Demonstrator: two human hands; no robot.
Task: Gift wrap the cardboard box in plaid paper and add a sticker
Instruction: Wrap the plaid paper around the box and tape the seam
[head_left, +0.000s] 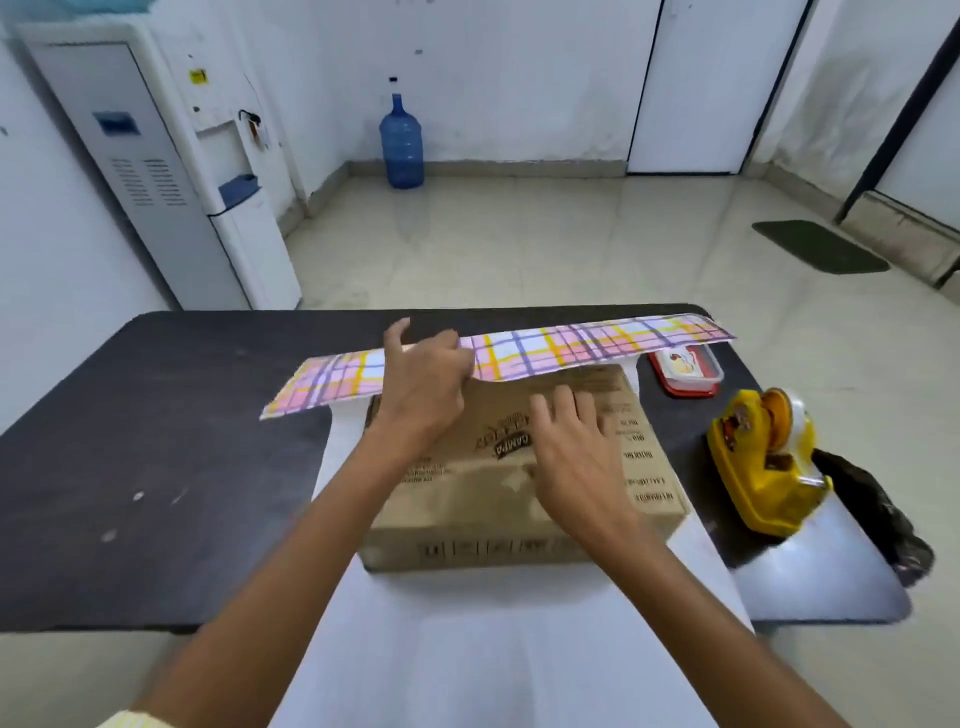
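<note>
A brown cardboard box (467, 499) lies flat on the white underside of the plaid paper (571, 345), which is spread over the dark table (156, 441). The paper's far edge is lifted and folded toward me over the box's far side, showing its pink, yellow and purple pattern. My left hand (423, 379) grips that folded edge near its middle. My right hand (576, 441) rests flat on the box top with fingers straight.
A yellow tape dispenser (763, 462) stands right of the box, with a dark crumpled bag (872, 514) behind it. A small red-rimmed container (685, 369) sits at the far right. The paper's near end hangs over the table's front edge. A water cooler and blue bottle stand beyond.
</note>
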